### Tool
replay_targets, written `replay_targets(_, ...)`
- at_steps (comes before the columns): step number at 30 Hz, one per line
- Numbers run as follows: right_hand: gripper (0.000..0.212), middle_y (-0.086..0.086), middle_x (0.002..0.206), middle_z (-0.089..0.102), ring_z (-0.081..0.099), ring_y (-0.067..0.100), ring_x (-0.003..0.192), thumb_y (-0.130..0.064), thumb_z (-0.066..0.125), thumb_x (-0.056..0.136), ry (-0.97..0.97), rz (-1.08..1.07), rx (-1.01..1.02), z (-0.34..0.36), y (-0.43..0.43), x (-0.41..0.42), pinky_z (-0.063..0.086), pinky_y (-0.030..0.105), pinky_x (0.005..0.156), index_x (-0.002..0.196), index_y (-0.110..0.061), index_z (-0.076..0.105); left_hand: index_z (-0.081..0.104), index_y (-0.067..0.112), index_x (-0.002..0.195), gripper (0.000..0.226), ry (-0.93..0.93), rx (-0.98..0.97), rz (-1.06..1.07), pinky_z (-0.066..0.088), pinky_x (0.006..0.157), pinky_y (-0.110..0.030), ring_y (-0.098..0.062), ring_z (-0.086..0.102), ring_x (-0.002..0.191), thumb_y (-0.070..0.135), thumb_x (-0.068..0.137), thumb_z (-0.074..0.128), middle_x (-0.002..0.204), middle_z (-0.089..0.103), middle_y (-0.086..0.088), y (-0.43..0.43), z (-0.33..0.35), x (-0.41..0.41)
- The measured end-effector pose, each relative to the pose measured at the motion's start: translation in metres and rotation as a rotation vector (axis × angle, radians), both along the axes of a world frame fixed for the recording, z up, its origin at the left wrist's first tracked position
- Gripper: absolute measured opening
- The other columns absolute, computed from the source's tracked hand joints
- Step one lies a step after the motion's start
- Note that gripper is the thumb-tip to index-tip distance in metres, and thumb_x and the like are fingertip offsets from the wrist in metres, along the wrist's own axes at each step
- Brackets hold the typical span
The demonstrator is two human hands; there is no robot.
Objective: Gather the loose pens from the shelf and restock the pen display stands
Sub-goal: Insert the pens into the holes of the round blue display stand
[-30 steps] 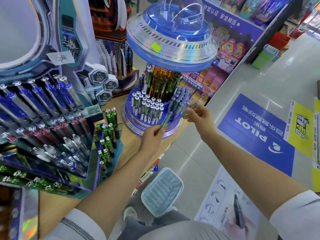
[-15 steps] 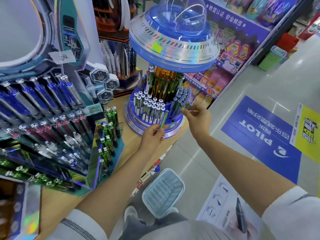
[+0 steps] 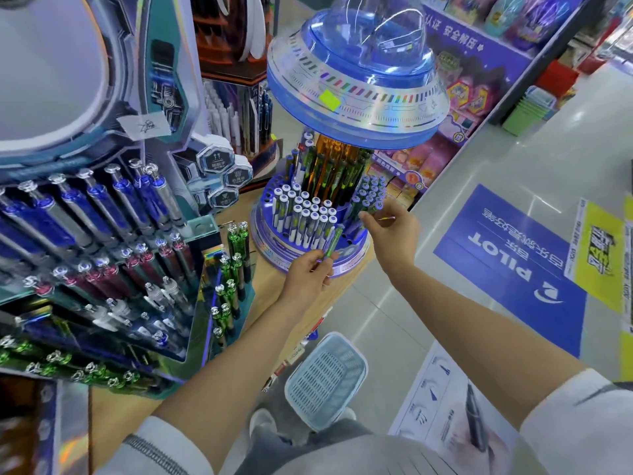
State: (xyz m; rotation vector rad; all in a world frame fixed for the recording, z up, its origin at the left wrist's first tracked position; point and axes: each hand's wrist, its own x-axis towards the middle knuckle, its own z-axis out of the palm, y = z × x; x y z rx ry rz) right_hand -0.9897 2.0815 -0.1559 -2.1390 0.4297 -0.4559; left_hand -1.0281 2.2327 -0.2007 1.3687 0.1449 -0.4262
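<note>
Left of the round blue saucer-topped pen carousel: tall angled holographic display rack, tiers packed with blue, pink, clear and green crystal-capped pens. No obvious gaps visible from here.

At carousel's near rim: left hand, fingers curled and pinched on a translucent green pen, held upright-tilted with upper end beside the front block of white-capped pens. Lower end hidden in the grip; more than one pen in hand possible, cannot tell.

Right of that pen, at carousel's right flank: right hand, thumb and forefinger pressed on the slim green-tipped pen, tip aimed into the cluster of blue-capped pens. Remaining fingers loosely folded.

Below carousel, on the floor: pale blue slotted plastic basket, nothing visible in it. Right of carousel: blue floor sticker, well apart, irrelevant.

Progress, judged: restocking well under way. Carousel's front and right sectors mostly full; several open holes visible on the rim at left of the white-capped block. Remaining: seat both held pens, fill leftover holes. Shelf stock of loose pens not discernible, so total left unknown.
</note>
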Motion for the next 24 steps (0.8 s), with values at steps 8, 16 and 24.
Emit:
replay_targets(8,0.023,-0.007,0.071,0.058,0.053,0.008,0.063,-0.027,0.077,0.081,0.022,0.023,-0.04,-0.001,0.001,0.0,0.043,0.025,0.062,0.087,-0.011,0.061,0.064,0.009,0.106,0.017,-0.034,0.019,-0.019,0.044,0.06,-0.016,-0.009,0.048,0.064,0.009,0.099,0.048,0.073,0.055,0.002,0.0,-0.003,0.002)
replay_targets(16,0.034,-0.006,0.07,0.052,0.047,0.007,0.061,-0.03,0.081,0.077,0.007,0.057,0.086,-0.004,-0.002,0.001,0.041,0.014,0.057,0.077,-0.024,0.047,0.063,0.001,0.112,0.02,-0.097,0.047,-0.009,0.052,0.071,-0.025,-0.01,0.06,0.068,0.009,0.097,0.052,0.085,0.065,-0.008,-0.001,-0.006,0.0)
replay_targets(24,0.027,0.013,0.079,0.057,0.059,0.036,0.084,-0.046,0.055,0.092,-0.008,0.288,0.189,-0.015,-0.033,0.009,0.049,0.04,0.073,0.08,-0.022,0.053,0.054,0.011,0.09,0.009,-0.242,-0.01,0.117,0.05,0.076,-0.019,-0.008,0.068,0.083,0.005,0.097,0.051,0.065,0.059,-0.027,-0.026,0.006,-0.007)
